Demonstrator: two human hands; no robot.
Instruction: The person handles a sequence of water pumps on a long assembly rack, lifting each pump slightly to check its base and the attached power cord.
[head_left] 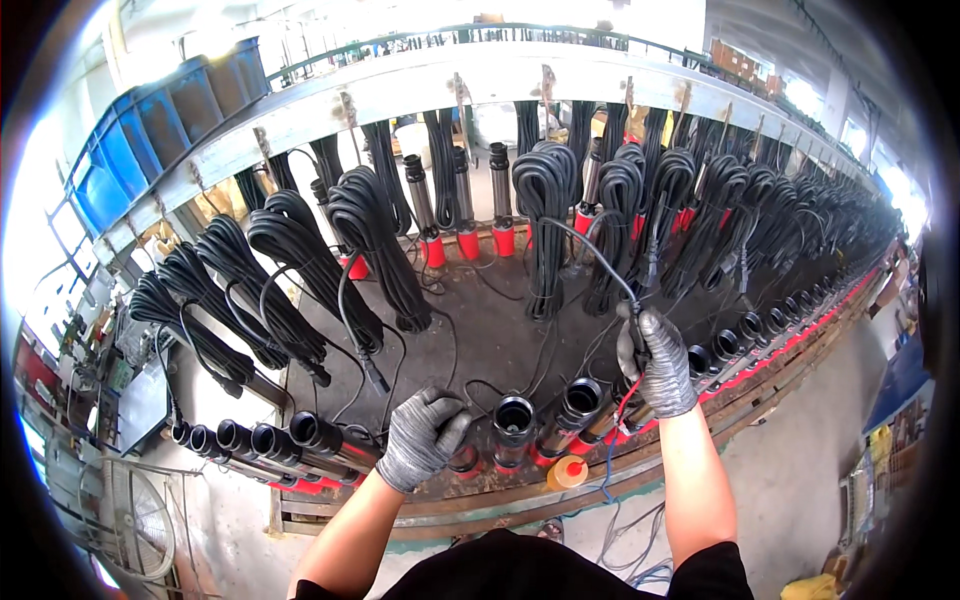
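My right hand (660,365), in a grey glove, is closed around the end of a black power cable (590,245) that arches down from a hanging coil. A thin red wire (628,400) runs out below that hand. My left hand (425,440), gloved too, is curled over the top of a cylindrical pump (466,462) at the near edge of the bench. Its fingers hide that top, and whatever they hold is hidden. Beside it stand an upright pump (513,425) with an open black top and a tilted one (580,400).
Coiled black cables (545,220) hang from a pale overhead beam (420,85). More pumps (275,445) with red bases line the bench (490,330). A yellowish bottle with a red cap (567,472) stands at the front edge. Blue bins (150,130) sit far left; a fan (140,520) stands near left.
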